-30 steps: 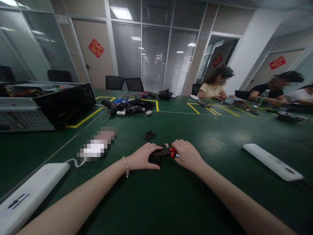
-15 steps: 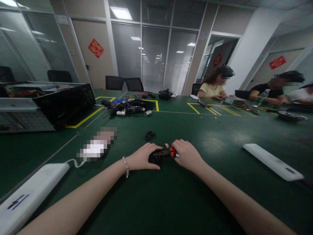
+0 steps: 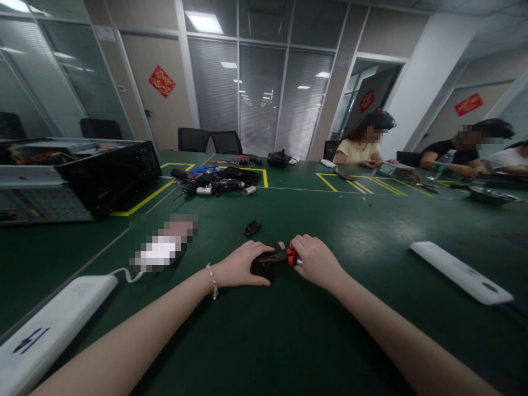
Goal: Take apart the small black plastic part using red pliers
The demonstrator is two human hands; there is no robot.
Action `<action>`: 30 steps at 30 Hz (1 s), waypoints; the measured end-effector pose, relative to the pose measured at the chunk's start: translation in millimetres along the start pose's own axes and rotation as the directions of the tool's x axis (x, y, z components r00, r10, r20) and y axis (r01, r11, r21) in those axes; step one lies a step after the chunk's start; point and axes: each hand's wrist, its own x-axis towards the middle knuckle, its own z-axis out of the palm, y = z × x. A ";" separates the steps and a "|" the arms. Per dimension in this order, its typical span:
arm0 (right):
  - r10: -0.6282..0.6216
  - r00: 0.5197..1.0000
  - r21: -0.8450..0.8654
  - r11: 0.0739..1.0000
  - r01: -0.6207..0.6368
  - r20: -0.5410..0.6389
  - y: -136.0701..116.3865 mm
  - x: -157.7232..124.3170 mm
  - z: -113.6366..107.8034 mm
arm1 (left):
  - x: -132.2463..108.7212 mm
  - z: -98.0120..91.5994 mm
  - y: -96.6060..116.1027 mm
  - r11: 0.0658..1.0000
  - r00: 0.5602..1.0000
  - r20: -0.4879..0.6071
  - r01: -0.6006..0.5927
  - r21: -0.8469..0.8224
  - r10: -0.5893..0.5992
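Observation:
My right hand [image 3: 315, 261] is closed round the red handles of a pair of pliers [image 3: 278, 257], whose dark jaws point left. Curled about a small black part [image 3: 264, 269] on the green table is my left hand [image 3: 243, 265], thumb on the near side and fingers on the far side. The plier tips lie over or against this black part; whether they grip it I cannot tell. Just beyond the hands rests another black piece [image 3: 252, 227]. A small pinkish scrap [image 3: 281, 245] lies by the pliers.
White power banks [image 3: 460, 272] lie to the right and, with a cable, to the left. An open computer case [image 3: 119, 176] stands at left. Farther back is a pile of black tools and parts [image 3: 218, 180]. Several people [image 3: 363, 148] sit at the far right.
Both hands keep almost the same place. The pliers and the black part have shifted at most very slightly.

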 end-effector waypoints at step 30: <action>0.005 1.000 -0.010 1.000 -0.005 0.026 1.7 1.2 1.1 | -0.8 -0.3 0.0 1.000 1.000 0.001 0.005 -0.013 -0.005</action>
